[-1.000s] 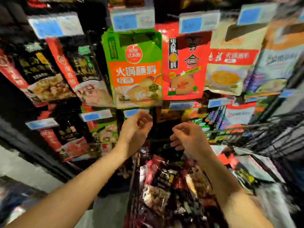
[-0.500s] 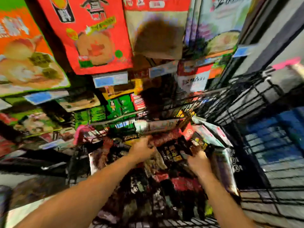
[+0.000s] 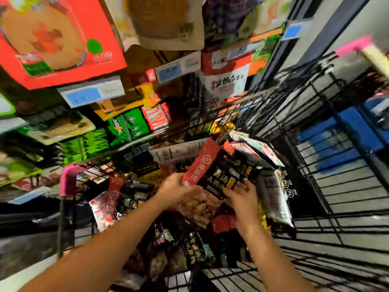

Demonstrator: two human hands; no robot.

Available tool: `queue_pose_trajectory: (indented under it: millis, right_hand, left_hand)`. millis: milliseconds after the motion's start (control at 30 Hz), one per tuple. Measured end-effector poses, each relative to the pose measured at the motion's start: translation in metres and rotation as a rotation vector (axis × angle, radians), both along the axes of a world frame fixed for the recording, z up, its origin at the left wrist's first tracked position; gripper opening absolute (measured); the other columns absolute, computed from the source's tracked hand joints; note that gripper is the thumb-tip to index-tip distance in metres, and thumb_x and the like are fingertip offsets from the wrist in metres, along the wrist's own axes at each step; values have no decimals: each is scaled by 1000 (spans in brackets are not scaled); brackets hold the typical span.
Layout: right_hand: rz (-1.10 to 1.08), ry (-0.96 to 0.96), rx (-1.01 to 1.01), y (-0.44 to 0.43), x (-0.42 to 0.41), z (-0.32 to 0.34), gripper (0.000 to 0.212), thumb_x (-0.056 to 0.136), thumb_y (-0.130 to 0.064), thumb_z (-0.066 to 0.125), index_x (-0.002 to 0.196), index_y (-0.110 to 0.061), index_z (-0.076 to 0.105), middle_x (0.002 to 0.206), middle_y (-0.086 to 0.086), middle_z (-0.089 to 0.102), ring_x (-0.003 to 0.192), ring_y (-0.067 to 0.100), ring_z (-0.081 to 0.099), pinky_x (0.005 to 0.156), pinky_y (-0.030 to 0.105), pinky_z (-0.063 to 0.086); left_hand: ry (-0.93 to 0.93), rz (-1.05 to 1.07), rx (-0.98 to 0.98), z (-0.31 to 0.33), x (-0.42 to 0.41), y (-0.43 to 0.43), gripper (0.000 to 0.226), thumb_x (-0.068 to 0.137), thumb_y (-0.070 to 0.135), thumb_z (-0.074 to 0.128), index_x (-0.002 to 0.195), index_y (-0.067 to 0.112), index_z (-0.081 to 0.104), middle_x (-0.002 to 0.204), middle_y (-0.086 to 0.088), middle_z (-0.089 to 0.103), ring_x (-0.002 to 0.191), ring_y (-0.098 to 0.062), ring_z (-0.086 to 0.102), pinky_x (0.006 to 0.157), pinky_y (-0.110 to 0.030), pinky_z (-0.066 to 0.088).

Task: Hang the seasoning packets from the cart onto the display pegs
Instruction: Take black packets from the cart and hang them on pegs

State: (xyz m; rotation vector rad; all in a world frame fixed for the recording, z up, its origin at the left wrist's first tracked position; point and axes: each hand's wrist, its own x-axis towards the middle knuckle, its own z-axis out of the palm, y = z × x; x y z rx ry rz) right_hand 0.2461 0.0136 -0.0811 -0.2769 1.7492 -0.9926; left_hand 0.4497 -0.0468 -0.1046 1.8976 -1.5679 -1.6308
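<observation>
Both hands meet over the middle of a black wire cart [image 3: 248,100], seen from above. The left hand [image 3: 176,187] curls its fingers round the near left edge of a seasoning packet [image 3: 219,175], gripping it where a red band runs down the side. The right hand [image 3: 242,199] grips the packet's near right edge, with its fingers [image 3: 245,186] bent onto the black front.

The packet is black with gold characters, a red strip bearing white characters and a picture of food at its near end. It is held tilted, above the goods inside the cart, with its far end pointing towards the cart's far rim.

Below it, a loose heap of packets [image 3: 189,249], mostly black and red, fills the cart. More packets in white wrappers [image 3: 275,199] lean against the cart's right wall. A pink cap [image 3: 69,180] covers the cart's left corner.

Beyond the cart's far rim hangs the display: a large red packet [image 3: 63,39] high on the left, a blue-and-white price label [image 3: 90,94] just under it, and green packets [image 3: 128,125] lower down, close to the rim. Outside the cart's right wall sits something blue [image 3: 336,144], too blurred to identify.
</observation>
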Motion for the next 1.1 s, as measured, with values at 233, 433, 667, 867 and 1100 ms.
queue_pose_trajectory:
  millis: [233, 433, 667, 867, 1100]
  right_hand:
    - [-20, -28, 8, 16, -46, 20, 44, 96, -42, 69, 128, -13, 60, 112, 13, 74, 95, 33, 74, 77, 46, 63]
    - [-71, 200, -113, 39, -102, 30, 15, 105, -24, 57, 119, -20, 61, 107, 13, 71, 86, 24, 71, 47, 21, 54]
    - [-44, 201, -75, 61, -115, 24, 24, 106, -26, 56, 129, -26, 61, 115, 4, 74, 106, 28, 72, 93, 53, 59]
    - [-18, 235, -73, 58, -116, 31, 44, 106, -33, 55, 147, -18, 50, 134, 7, 65, 121, 28, 63, 103, 55, 53]
    - [42, 226, -94, 57, -116, 19, 93, 79, -74, 60, 156, -28, 36, 156, 6, 47, 140, 31, 49, 112, 60, 44]
  left_hand:
    - [331, 101, 128, 27, -83, 14, 40, 88, 58, 69, 70, 23, 65, 74, 12, 69, 79, -11, 69, 75, -22, 52]
    - [-272, 20, -162, -10, -114, 3, 54, 99, 54, 51, 139, 17, 56, 135, -12, 63, 125, -35, 57, 101, -41, 47]
    - [-370, 114, 6, -30, -146, 19, 35, 93, 37, 64, 116, 11, 63, 122, -14, 67, 116, -37, 62, 92, -41, 50]
    - [-54, 249, 135, -40, -145, 31, 33, 86, 37, 77, 107, 16, 64, 106, -5, 70, 99, -28, 67, 90, -40, 56]
    - [101, 159, -121, 29, -93, 34, 23, 90, 29, 75, 107, 25, 61, 95, 6, 69, 93, -21, 69, 84, -39, 57]
